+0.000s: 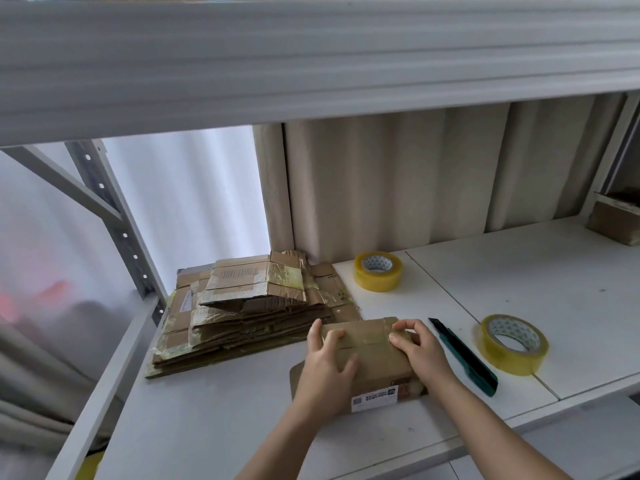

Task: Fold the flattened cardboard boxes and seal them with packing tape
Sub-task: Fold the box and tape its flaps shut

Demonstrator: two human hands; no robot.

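A small folded cardboard box (372,355) lies on the white shelf, with clear tape across its top and a white label on its near side. My left hand (327,365) rests flat on the box's left half, fingers spread over the top edge. My right hand (419,348) lies on the right half, its fingertips pressing the tape strip near the far edge. A stack of flattened cardboard boxes (242,306) sits just left and behind the box. Two rolls of yellowish packing tape stand on the shelf: one behind (378,271), one at the right (512,344).
A green-handled utility knife (464,356) lies between the box and the right tape roll. The white shelf surface (519,271) has a seam between panels. A shelf board hangs overhead. A metal upright (121,230) stands left; a brown box (613,216) sits far right.
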